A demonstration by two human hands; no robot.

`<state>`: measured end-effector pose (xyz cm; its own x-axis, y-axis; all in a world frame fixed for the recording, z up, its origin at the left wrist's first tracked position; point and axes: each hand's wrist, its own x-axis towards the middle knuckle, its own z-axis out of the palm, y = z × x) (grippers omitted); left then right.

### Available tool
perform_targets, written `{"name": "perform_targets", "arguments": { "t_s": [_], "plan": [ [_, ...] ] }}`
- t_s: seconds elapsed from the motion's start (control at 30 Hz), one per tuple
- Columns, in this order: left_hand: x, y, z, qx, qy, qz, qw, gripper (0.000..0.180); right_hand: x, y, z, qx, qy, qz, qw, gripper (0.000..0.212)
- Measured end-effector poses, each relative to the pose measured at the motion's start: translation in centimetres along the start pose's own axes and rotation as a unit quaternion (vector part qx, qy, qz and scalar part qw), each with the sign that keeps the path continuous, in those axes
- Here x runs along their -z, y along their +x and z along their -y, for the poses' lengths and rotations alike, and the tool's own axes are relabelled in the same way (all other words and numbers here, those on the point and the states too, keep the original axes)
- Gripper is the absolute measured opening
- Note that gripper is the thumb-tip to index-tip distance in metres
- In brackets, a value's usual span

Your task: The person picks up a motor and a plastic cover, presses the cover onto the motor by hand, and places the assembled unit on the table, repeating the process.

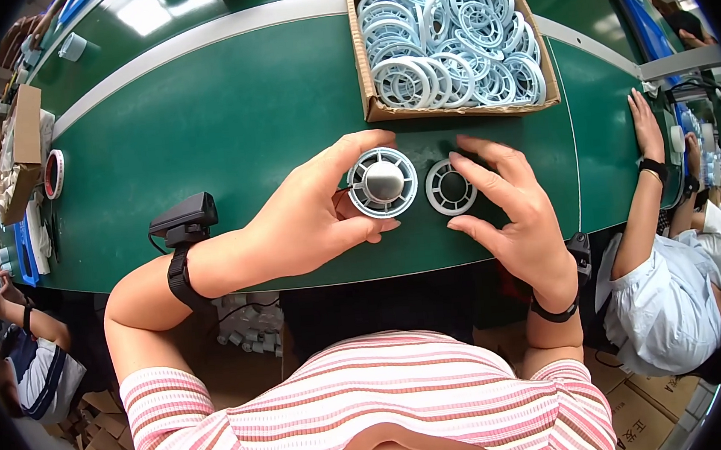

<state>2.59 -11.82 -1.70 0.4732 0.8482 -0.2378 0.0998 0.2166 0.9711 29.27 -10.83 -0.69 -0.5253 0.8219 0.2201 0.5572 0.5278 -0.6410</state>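
Observation:
My left hand (324, 198) is closed round a small fan-like round part (383, 181), with a pale blue spoked ring and a silver disc in its middle. The spoked face is turned up. Just right of it, a loose white spoked ring (449, 163) lies flat on the green table. My right hand (509, 203) hovers round that ring's right side with thumb and fingers spread apart. Whether a fingertip touches the ring I cannot tell.
A cardboard box (462, 111) full of pale blue spoked rings stands beyond my hands. At the left are a tape roll (54, 174) and another carton (24, 130). A co-worker's hand (646, 126) rests on the table at the right. The table (224, 134) is green.

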Motion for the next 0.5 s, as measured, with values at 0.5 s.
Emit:
{"name": "perform_targets", "arguments": {
  "t_s": [0.5],
  "plan": [
    [-0.1, 0.5, 0.8, 0.014, -0.133, 0.04, 0.99, 0.063, -2.2, 1.9, 2.8, 0.022, 0.168, -0.048, 0.984, 0.067]
  ]
}}
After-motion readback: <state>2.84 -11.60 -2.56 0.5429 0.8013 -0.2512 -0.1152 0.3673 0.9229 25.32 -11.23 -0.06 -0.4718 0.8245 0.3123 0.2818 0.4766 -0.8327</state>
